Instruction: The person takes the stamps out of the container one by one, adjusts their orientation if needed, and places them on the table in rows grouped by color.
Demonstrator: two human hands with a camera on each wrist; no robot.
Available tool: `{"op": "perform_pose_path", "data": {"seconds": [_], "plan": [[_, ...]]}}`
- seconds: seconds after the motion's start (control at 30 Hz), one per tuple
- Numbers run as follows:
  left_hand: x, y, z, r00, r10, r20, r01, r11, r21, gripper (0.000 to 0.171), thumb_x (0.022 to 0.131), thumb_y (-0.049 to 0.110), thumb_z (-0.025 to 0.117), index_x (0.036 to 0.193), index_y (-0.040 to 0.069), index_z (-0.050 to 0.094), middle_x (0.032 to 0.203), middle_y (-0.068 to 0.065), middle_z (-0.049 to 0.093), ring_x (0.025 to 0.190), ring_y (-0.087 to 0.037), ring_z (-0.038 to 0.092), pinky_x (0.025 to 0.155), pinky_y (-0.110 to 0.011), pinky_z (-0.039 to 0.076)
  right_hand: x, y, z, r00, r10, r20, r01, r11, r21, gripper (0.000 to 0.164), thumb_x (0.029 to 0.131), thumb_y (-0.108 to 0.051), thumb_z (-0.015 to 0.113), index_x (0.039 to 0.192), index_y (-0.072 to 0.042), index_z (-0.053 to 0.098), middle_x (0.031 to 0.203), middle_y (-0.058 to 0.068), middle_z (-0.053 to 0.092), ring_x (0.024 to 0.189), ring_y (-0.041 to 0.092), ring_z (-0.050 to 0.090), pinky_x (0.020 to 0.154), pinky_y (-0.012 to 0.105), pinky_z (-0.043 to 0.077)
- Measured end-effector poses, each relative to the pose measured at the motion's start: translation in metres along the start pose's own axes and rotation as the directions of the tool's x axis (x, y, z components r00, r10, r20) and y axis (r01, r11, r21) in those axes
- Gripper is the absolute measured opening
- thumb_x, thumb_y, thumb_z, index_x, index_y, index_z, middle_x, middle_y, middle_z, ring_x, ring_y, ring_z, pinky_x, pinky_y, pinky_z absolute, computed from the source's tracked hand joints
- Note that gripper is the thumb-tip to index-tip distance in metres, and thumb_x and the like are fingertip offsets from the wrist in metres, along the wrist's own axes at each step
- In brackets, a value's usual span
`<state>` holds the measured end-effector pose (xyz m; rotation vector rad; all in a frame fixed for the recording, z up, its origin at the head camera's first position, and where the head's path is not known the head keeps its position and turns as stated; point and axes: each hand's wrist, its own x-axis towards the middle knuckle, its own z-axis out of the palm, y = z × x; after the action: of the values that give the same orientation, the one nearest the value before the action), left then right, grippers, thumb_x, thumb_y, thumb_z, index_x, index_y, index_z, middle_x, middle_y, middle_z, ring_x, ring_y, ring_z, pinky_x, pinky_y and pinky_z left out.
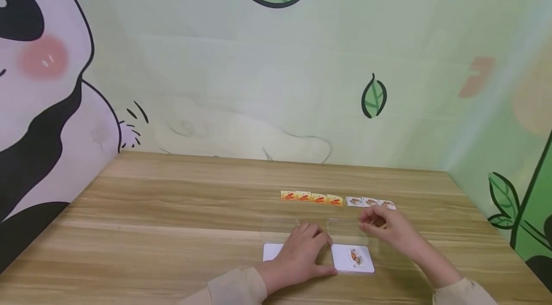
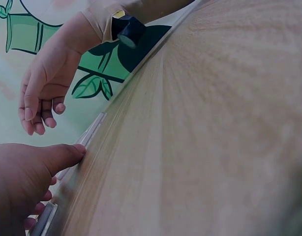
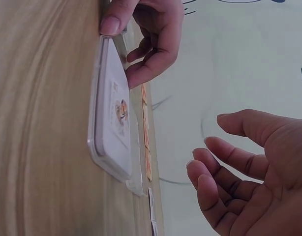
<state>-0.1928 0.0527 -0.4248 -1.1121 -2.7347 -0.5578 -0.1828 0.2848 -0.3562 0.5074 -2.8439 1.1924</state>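
Note:
My left hand (image 1: 299,254) holds the left side of the right-hand clear plastic case (image 3: 95,142), thumb at its near corner and index finger at its far corner. Inside the case lies a white insert (image 1: 340,257) bearing a small picture piece (image 1: 356,258). The case's clear lid (image 1: 347,231) is folded back flat behind it. My right hand (image 1: 390,228) hovers over the lid's right edge, holding nothing, its thumb and fingers apart in the right wrist view. A second white-filled case (image 1: 270,251) lies partly hidden under my left hand.
Behind the cases lies a row of several yellow-and-red picture pieces (image 1: 319,198). To their right are white picture pieces (image 1: 354,201), partly behind my right hand. The wooden table (image 1: 151,233) meets a wall (image 1: 207,80) printed with leaves and a panda.

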Motion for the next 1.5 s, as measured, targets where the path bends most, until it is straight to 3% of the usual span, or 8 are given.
{"op": "perform_pose_path", "data": {"seconds": [0.23,0.67,1.0,1.5], "plan": [[0.000,0.000,0.000,1.000,0.003,-0.004,-0.003,1.000,-0.002,0.046,0.077,0.053,0.073,0.108,0.021,0.062,0.113,0.004,0.055,0.113,-0.015,0.048,0.106,-0.042,0.041,-0.003,0.007,0.004,0.995,-0.093,0.026,0.093,0.996,0.001,0.016,0.089,-0.009,0.065,0.098,0.005,0.063,0.088,0.008,0.066,0.073,-0.003,0.054,0.063,0.020,0.050],[0.001,0.001,-0.001,1.000,-0.004,-0.002,0.004,1.000,0.007,0.047,0.077,0.054,0.073,0.109,0.022,0.063,0.114,0.004,0.056,0.114,-0.015,0.049,0.106,-0.042,0.041,-0.009,0.014,0.013,0.997,-0.039,0.059,0.041,0.999,-0.023,0.020,0.086,-0.016,0.069,0.098,-0.001,0.064,0.091,0.004,0.066,0.076,-0.002,0.054,0.064,0.020,0.050],[0.000,0.000,-0.001,1.000,0.002,0.003,-0.002,1.000,0.005,0.047,0.077,0.054,0.073,0.109,0.022,0.063,0.114,0.004,0.056,0.114,-0.015,0.049,0.107,-0.044,0.040,-0.011,0.019,0.019,0.987,-0.135,0.090,0.140,0.989,-0.052,0.014,0.085,-0.015,0.071,0.093,-0.005,0.065,0.088,0.003,0.066,0.075,-0.003,0.054,0.062,0.020,0.050],[0.000,-0.001,0.001,1.000,0.015,-0.006,-0.016,1.000,-0.004,0.047,0.077,0.054,0.072,0.110,0.021,0.062,0.114,0.004,0.055,0.113,-0.015,0.049,0.106,-0.042,0.040,-0.013,0.023,0.018,0.980,-0.124,0.153,0.138,0.987,-0.082,0.018,0.082,-0.023,0.074,0.091,-0.010,0.065,0.086,-0.003,0.064,0.075,-0.003,0.052,0.064,0.020,0.049]]}}
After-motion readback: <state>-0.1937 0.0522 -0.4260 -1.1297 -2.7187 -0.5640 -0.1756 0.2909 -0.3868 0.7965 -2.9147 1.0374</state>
